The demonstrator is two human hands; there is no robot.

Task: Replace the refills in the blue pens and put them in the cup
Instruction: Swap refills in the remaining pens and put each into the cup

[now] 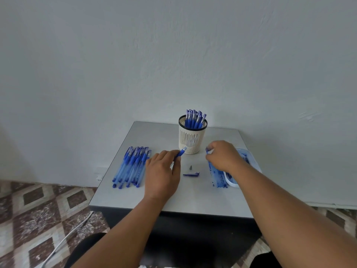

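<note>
While the left hand (161, 171) grips a pen barrel (181, 152), right fingers (209, 151) pinch a refill (207, 150).

Place: a plain room, likely in a home
Walls: bare pale plastered wall (193, 55)
Floor: brown and cream diamond-patterned tiles (38, 206), a white cable (67, 236) trailing across them
Furniture: small grey square-topped table (193, 200) set against the wall

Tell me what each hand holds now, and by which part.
The left hand grips a blue pen barrel by its lower part, the front end sticking out. The right hand pinches a thin refill near its top end.
</note>
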